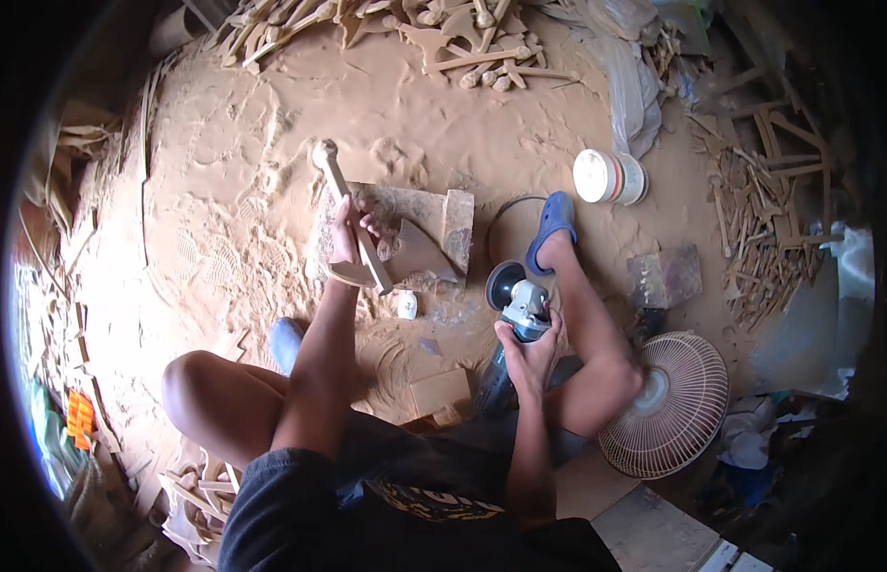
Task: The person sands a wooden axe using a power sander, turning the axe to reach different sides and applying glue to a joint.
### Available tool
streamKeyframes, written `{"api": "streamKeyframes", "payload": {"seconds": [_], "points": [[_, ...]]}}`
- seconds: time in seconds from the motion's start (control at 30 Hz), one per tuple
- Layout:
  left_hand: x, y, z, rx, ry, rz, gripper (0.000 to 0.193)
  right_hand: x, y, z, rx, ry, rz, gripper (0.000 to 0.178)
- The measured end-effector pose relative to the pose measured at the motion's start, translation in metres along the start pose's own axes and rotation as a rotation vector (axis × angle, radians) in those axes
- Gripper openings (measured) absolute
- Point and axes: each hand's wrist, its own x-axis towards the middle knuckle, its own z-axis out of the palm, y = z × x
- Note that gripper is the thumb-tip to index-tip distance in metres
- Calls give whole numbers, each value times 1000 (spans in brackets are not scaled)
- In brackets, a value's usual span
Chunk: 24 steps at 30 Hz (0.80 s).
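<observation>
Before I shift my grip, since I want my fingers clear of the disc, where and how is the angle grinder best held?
Probably wrap the angle grinder's body just behind its silver head, coming from the near right side. That body is long and narrow, while the round dark disc sits at the far left end. Your right hand is around there.

A tan, knob-ended, axe-shaped piece [370, 255] is held slanting, left of a raised teal-and-silver disc grinder [527, 316].
</observation>
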Motion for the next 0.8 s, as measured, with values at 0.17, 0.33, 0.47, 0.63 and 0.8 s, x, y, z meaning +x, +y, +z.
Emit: {"api": "streamKeyframes", "payload": {"seconds": [0.17,0.33,0.47,0.63,0.8], "points": [[-16,4,-4,349,355,6,27,-2,4,4,-329,-113,-109,87],[-23,4,-8,404,564,44,34,6,0,11,-416,-161,-57,85],[-24,7,-11,409,496,28,24,24,-17,21,-472,-237,-148,88],[-29,2,-8,442,499,60,28,37,-32,37,-517,-360,4,101],[-34,2,-2,413,469,42,31,42,-23,45,-540,-364,-49,99]]}}
